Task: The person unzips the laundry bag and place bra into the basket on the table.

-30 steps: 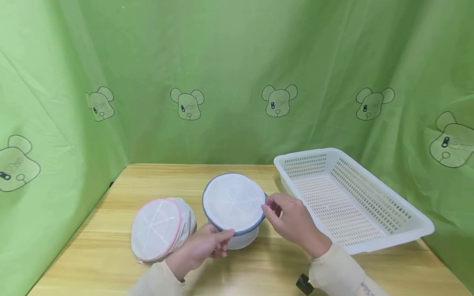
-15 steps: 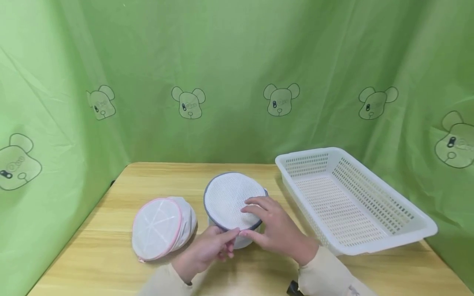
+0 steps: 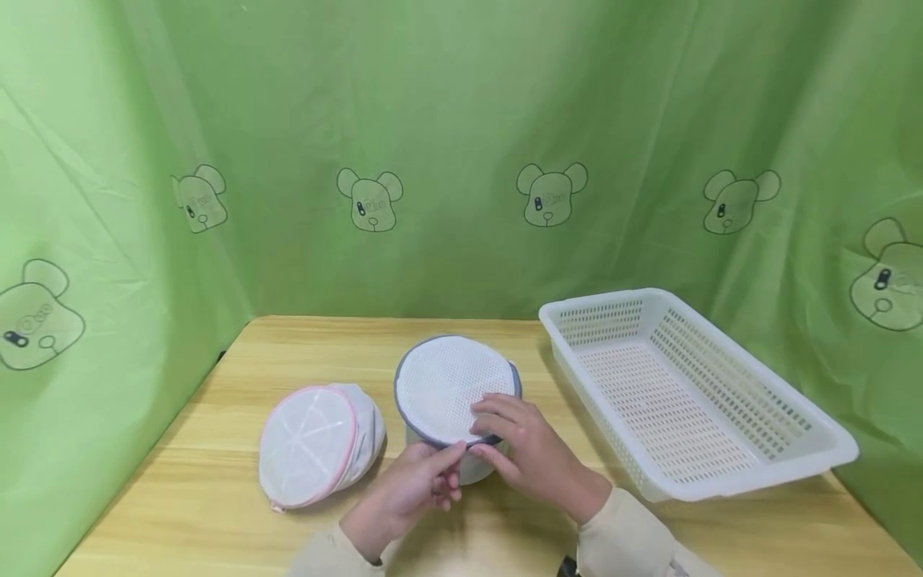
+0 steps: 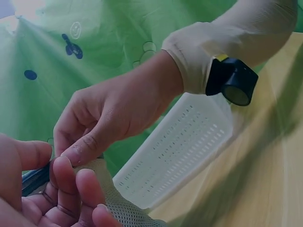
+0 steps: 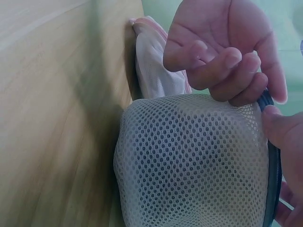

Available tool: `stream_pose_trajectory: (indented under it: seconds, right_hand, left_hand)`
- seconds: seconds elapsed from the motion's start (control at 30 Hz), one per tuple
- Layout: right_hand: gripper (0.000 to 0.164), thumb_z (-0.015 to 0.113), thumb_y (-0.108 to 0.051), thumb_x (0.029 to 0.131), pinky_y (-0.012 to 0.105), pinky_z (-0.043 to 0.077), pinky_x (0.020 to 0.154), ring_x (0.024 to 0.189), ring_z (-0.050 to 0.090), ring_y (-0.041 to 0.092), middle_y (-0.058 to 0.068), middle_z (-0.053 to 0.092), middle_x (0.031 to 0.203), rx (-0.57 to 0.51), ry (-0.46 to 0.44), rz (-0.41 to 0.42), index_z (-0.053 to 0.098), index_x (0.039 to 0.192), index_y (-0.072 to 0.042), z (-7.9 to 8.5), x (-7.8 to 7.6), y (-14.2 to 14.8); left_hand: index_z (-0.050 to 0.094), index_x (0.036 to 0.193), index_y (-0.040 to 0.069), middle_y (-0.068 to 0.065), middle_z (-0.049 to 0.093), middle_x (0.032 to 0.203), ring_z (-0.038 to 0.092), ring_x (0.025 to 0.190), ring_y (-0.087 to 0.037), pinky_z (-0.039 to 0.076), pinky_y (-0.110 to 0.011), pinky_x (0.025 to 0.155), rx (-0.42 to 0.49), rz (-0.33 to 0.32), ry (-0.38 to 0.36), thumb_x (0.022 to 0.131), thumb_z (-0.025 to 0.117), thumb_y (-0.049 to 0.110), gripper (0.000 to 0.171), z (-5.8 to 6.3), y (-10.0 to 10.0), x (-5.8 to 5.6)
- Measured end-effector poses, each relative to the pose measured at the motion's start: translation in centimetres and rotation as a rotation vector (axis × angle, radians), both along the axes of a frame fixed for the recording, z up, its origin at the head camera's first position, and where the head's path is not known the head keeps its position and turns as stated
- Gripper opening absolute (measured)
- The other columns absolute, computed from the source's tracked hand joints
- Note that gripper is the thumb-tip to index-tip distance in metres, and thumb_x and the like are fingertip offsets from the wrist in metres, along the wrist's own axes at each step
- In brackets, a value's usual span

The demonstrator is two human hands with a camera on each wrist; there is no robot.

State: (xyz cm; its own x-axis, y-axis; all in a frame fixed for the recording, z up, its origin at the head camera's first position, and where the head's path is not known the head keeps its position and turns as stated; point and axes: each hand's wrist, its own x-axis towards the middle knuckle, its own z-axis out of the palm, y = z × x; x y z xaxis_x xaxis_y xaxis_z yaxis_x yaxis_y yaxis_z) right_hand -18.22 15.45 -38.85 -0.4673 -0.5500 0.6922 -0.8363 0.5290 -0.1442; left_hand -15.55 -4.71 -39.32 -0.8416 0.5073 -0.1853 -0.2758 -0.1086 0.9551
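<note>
**Pinched Together at the Near Edge**

Your left hand [image 3: 414, 485] pinched the zipped blue-grey rim of the round white mesh bag [image 3: 443, 385], probably to steady it upright mid-tabletop. Just beside it, your right hand [image 3: 537, 457] gripped the same edge, thumb against the rim and fingers bent over the mesh top, seemingly to stop it shifting. The pink-rimmed white fabric bag [image 3: 306, 445] lay left and the white plastic slotted basket [image 3: 764, 473] right, presumably leaving working room. Beneath was a pale wood-grain tabletop [image 3: 180, 513]; a bear-printed green fabric curtain [image 3: 447, 96] hung behind and on both sides.

Matt mesh cloth bag [image 3: 443, 381] (rough, honeycombed weave), smooth plastic basket [image 3: 667, 405], wood-grained tabletop [image 3: 317, 349]
</note>
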Motion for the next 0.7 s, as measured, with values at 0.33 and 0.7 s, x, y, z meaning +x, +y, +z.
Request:
stream_pose_trajectory:
  seconds: [0.33, 0.7]
  right_hand:
    - [0.018, 0.063, -0.025, 0.093, 0.047, 0.047, 0.095, 0.110, 0.060, 0.028, 0.008, 0.066, 0.111, -0.028, -0.063, -0.005, 0.066, 0.094, -0.007, -0.4, -0.2, 0.5]
    - [0.025, 0.050, -0.029, 0.099, 0.039, 0.048, 0.095, 0.107, 0.062, 0.027, 0.005, 0.066, 0.107, -0.069, -0.046, 0.077, 0.059, 0.089, -0.007, -0.5, -0.4, 0.8]
  left_hand:
    - [0.053, 0.085, 0.010, 0.003, 0.052, 0.073, 0.053, 0.063, -0.007, 0.044, -0.019, 0.060, 0.108, 0.083, -0.040, 0.099, 0.054, 0.020, 0.017, -0.3, -1.1, 0.2]
    - [0.053, 0.083, 0.013, 0.004, 0.054, 0.074, 0.053, 0.068, -0.008, 0.045, -0.023, 0.066, 0.204, 0.139, -0.094, 0.098, 0.054, 0.019, 0.016, -0.9, -2.3, 0.2]
